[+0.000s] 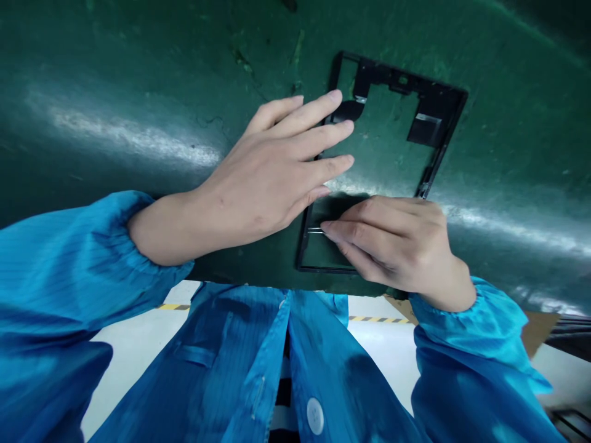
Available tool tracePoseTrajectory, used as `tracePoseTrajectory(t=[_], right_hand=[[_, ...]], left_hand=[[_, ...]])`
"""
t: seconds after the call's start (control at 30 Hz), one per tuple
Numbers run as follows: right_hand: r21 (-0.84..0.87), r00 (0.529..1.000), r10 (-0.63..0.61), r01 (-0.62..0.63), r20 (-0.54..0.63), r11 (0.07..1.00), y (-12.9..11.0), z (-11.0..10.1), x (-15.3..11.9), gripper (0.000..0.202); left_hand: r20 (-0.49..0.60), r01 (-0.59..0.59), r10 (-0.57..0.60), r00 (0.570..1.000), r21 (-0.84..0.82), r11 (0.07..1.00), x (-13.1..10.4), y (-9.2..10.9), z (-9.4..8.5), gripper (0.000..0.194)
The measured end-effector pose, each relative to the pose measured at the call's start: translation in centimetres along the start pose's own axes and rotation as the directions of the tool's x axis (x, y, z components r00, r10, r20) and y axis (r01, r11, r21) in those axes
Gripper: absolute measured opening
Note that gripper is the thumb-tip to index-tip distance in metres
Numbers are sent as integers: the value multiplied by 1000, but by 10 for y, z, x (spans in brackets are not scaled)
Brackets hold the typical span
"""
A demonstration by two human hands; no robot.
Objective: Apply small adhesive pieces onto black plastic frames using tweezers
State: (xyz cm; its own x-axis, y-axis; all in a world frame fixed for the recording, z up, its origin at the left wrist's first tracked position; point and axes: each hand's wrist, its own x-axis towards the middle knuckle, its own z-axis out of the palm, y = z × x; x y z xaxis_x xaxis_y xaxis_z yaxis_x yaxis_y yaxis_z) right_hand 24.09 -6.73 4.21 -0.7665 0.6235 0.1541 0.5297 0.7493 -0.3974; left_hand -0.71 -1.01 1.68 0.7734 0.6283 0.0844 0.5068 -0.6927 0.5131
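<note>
A black rectangular plastic frame (446, 135) lies on the green work surface, with wider plates and small silvery strips at its far end. Across its left side rests my left hand (277, 160), palm down with the fingers spread. My right hand (397, 240) is over the near right part of the frame, fingers pinched together. From that pinch stick out the thin metal tips of what look like tweezers (315, 231), reaching to the inner edge of the left side bar. The rest of the tool is hidden in the hand, and I cannot make out anything between its tips.
The green work surface (138, 80) has scuffs and bright glare bands. Its near edge runs just in front of my blue smock (221, 357). Below are a pale floor with yellow-black striped tape (378, 319) and brown cardboard (538, 332) at the right.
</note>
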Motion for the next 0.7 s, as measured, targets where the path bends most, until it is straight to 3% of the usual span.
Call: tracePoseTrajectory(t=[0.7], right_hand=[[-94,998,-39,45,58,995,-12,1,3,10]], left_hand=[[6,-4,4,1000,96,995,1,0,2,44]])
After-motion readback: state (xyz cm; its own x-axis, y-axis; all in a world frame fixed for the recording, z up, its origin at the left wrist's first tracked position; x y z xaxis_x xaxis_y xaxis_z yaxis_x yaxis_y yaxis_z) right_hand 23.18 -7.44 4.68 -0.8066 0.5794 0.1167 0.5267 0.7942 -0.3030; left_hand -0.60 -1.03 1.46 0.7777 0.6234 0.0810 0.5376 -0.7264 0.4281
